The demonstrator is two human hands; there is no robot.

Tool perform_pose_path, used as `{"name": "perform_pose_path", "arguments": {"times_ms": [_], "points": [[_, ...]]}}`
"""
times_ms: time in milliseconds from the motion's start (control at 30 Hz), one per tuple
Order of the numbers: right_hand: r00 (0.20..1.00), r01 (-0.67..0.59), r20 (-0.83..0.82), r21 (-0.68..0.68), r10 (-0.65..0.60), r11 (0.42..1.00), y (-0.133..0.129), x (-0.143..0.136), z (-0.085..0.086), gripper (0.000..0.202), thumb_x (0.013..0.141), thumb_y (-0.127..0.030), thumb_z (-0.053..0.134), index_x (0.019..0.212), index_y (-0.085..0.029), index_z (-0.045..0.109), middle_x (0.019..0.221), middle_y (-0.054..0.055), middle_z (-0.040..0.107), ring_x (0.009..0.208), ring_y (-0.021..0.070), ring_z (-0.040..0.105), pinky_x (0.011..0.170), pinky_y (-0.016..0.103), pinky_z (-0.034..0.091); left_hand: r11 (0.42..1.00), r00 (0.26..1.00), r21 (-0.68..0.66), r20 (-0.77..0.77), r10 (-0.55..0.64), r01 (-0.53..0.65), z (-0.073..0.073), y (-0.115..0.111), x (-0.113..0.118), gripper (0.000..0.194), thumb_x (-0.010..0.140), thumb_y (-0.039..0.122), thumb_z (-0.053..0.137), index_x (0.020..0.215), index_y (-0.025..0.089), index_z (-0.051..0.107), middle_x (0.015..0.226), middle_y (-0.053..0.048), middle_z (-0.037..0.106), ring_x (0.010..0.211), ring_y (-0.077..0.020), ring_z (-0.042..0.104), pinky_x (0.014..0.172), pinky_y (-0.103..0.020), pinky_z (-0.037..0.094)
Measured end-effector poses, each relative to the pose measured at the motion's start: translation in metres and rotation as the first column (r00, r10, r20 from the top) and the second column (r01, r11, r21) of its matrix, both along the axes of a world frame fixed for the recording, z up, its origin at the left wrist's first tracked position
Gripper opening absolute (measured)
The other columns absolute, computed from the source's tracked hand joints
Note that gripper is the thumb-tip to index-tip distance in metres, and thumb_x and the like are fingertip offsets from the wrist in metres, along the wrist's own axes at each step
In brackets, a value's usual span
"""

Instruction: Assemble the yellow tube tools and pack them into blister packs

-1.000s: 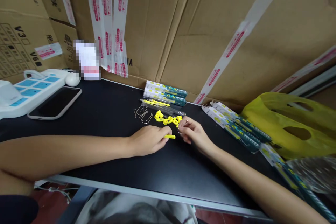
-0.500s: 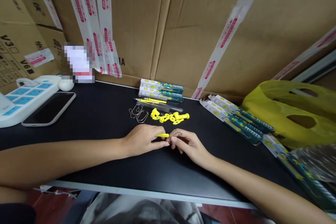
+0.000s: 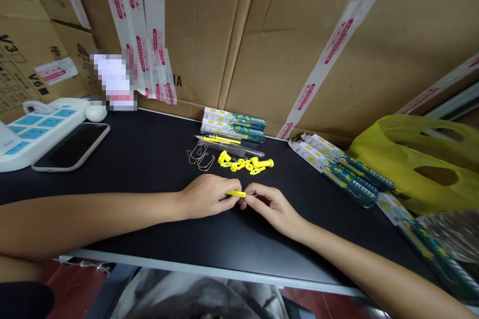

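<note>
My left hand [image 3: 209, 195] is closed on a slim yellow plastic stick [image 3: 236, 193], whose end points right from between the fingers. Touching it from the right, my right hand [image 3: 275, 207] pinches a bent metal wire hook [image 3: 254, 193], partly hidden by the fingers. Just beyond the hands lies a pile of small yellow plastic parts [image 3: 258, 163]. Left of that pile are several bent wire hooks [image 3: 202, 158]. Behind them, yellow and black rods [image 3: 220, 140] and clear plastic tubes [image 3: 247, 151] lie side by side.
Printed narrow boxes [image 3: 234, 125] stand at the back, with more boxes [image 3: 337, 169] along the right. A yellow plastic bag [image 3: 396, 159] sits at far right. On the left are a phone [image 3: 73, 147] and a power strip [image 3: 41, 127]. Cardboard [image 3: 318, 20] walls the back.
My fingers have come slightly closer together, and the yellow stick's tip now meets my right fingertips at the wire hook. The whole view has shifted a little.
</note>
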State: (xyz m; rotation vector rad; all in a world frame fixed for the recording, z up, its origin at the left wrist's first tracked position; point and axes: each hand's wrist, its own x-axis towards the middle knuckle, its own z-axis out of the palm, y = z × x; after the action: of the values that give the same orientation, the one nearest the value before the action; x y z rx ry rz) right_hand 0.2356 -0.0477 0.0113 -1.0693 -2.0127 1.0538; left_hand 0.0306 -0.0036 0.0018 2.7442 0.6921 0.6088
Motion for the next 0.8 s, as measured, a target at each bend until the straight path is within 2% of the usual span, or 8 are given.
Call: {"name": "perform_pose_path", "arguments": {"times_ms": [100, 200, 400, 533, 667, 800], "points": [[0.999, 0.023, 0.038, 0.026, -0.024, 0.999, 0.003, 0.007, 0.002, 0.026, 0.094, -0.032, 0.047, 0.075, -0.016, 0.058, 0.07, 0.001, 0.06, 0.066, 0.0114, 0.054, 0.065, 0.023, 0.042, 0.999, 1.0, 0.032, -0.013, -0.001, 0.001, -0.002, 0.0, 0.0, 0.014, 0.091, 0.025, 0.043, 0.083, 0.019, 0.053, 0.064, 0.004, 0.055, 0.062, -0.0118, 0.056, 0.06, -0.023, 0.034], [0.993, -0.004, 0.118, 0.083, -0.006, 0.997, 0.007, 0.012, -0.001, 0.025, 0.093, -0.03, 0.047, 0.075, -0.017, 0.055, 0.068, 0.0, 0.057, 0.063, 0.0107, 0.051, 0.061, 0.022, 0.04, 0.999, 0.999, 0.037, -0.028, 0.018, -0.017, -0.001, 0.0, 0.0, 0.014, 0.091, 0.025, 0.043, 0.083, 0.019, 0.053, 0.066, 0.004, 0.057, 0.063, -0.012, 0.057, 0.06, -0.023, 0.034], [0.969, -0.052, 0.245, 0.224, -0.005, 0.973, 0.01, 0.013, -0.005, 0.023, 0.093, -0.029, 0.046, 0.074, -0.017, 0.053, 0.066, -0.001, 0.053, 0.061, 0.0111, 0.047, 0.06, 0.023, 0.038, 0.997, 0.995, 0.027, -0.073, 0.074, -0.073, 0.003, -0.001, 0.001, 0.021, 0.092, 0.035, 0.042, 0.085, 0.019, 0.053, 0.072, 0.001, 0.062, 0.071, -0.0158, 0.062, 0.064, -0.024, 0.039], [0.965, -0.071, 0.263, 0.257, 0.001, 0.964, 0.01, 0.012, -0.004, 0.023, 0.094, -0.028, 0.045, 0.074, -0.018, 0.053, 0.068, 0.0, 0.054, 0.063, 0.0119, 0.05, 0.062, 0.024, 0.04, 0.993, 0.99, -0.011, -0.075, 0.116, -0.117, 0.005, -0.001, -0.001, 0.023, 0.096, 0.028, 0.034, 0.093, 0.018, 0.055, 0.082, -0.002, 0.066, 0.078, -0.0169, 0.064, 0.069, -0.025, 0.042], [0.968, -0.049, 0.25, 0.27, -0.02, 0.962, 0.01, 0.013, -0.007, 0.022, 0.094, -0.029, 0.045, 0.076, -0.018, 0.054, 0.07, 0.001, 0.056, 0.064, 0.0119, 0.051, 0.063, 0.023, 0.041, 0.992, 0.993, -0.054, -0.033, 0.113, -0.114, 0.007, 0.001, -0.005, 0.023, 0.094, 0.027, 0.04, 0.096, 0.019, 0.061, 0.092, -0.002, 0.066, 0.081, -0.0148, 0.063, 0.069, -0.023, 0.042], [0.966, -0.008, 0.248, 0.309, -0.072, 0.951, 0.011, 0.013, -0.011, 0.022, 0.094, -0.028, 0.045, 0.077, -0.018, 0.054, 0.069, 0.001, 0.055, 0.062, 0.0117, 0.05, 0.061, 0.023, 0.04, 0.981, 0.995, -0.172, 0.014, 0.099, -0.095, 0.011, 0.002, -0.004, 0.025, 0.092, 0.028, 0.044, 0.094, 0.019, 0.067, 0.088, -0.001, 0.068, 0.079, -0.0137, 0.063, 0.07, -0.022, 0.042]]}}
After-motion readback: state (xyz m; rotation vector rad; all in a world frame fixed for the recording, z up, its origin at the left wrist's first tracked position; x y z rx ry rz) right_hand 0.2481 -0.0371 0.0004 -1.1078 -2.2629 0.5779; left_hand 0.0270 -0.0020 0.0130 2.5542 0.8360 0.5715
